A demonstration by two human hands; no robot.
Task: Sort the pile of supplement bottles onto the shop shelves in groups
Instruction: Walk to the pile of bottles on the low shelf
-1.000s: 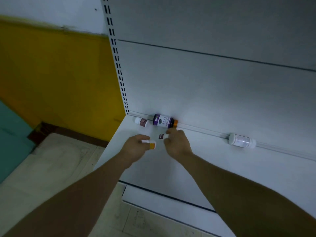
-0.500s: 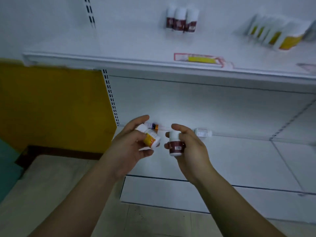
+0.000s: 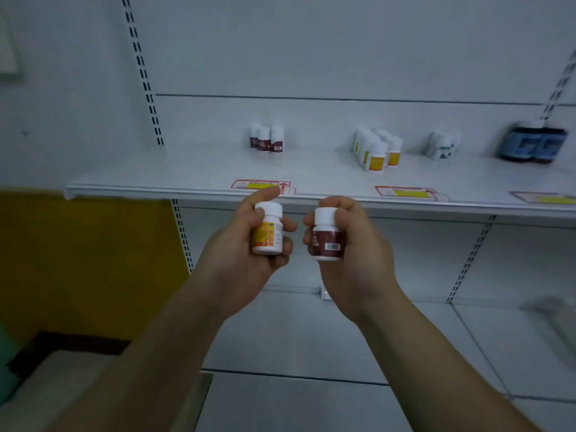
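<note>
My left hand [image 3: 240, 244] grips a small white bottle with an orange label [image 3: 267, 229], held upright. My right hand [image 3: 355, 244] grips a white bottle with a dark red label [image 3: 326, 236], also upright. Both hang in front of the upper shelf's front edge [image 3: 156, 190]. On that shelf stand three red-label bottles [image 3: 266, 139], a cluster of several orange-label bottles [image 3: 377, 150], a few white bottles with dark labels [image 3: 442, 145] and two large dark bottles with blue labels [image 3: 534, 145].
Price tags [image 3: 261, 184] lie along the upper shelf's front. The lower shelf [image 3: 311, 332] spreads below my arms, with a blurred object at its right edge [image 3: 558, 310]. A yellow wall [image 3: 78, 260] and a slotted upright [image 3: 141, 70] stand at the left.
Both hands have lifted their bottles from the lower shelf up to the upper shelf's edge. The view has tilted upward, bringing the sorted groups into sight.
</note>
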